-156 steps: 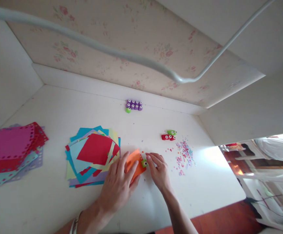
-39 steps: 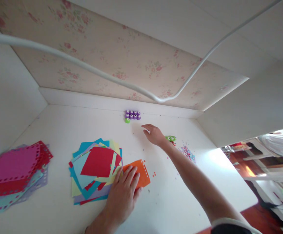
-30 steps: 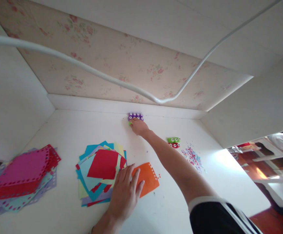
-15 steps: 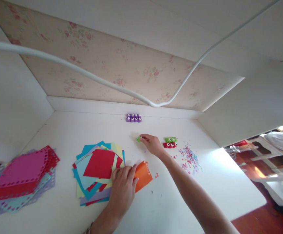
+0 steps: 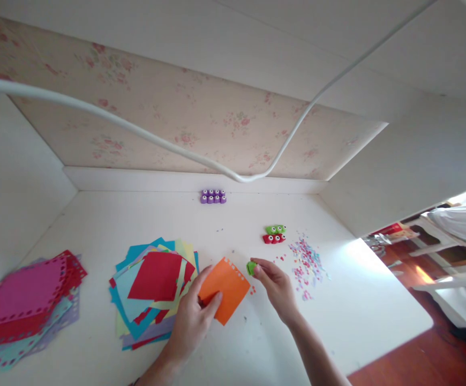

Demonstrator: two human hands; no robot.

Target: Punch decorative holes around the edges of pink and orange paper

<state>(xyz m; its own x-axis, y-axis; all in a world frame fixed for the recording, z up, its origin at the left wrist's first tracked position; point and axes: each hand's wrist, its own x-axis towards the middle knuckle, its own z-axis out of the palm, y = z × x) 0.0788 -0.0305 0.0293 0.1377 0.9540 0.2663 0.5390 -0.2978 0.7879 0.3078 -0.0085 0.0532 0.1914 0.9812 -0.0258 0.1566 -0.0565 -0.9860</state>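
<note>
My left hand point(image 5: 195, 311) pinches a sheet of orange paper point(image 5: 227, 292), thumb on top, raised in front of me. Small punched holes run along the paper's upper right edge. Just right of that edge, my right hand point(image 5: 277, 287) grips a small green craft punch point(image 5: 251, 267) between thumb and fingers. The punch and the paper are close but look apart. Left of my left hand lies a pile of coloured paper point(image 5: 158, 276), with a red sheet on top. A few orange punched bits point(image 5: 253, 290) lie on the table below the punch.
Purple punches point(image 5: 213, 197) stand in two rows near the back. Green punches point(image 5: 276, 229) and red punches point(image 5: 274, 238) sit to the right, beside scattered confetti point(image 5: 307, 262). Hole-edged sheets point(image 5: 28, 295) are stacked at far left. A white cable point(image 5: 156, 139) hangs across the view.
My left hand has lifted the orange paper off the table and turned it. My right hand has brought the green punch from further back toward the paper's punched edge. The view has shifted slightly.
</note>
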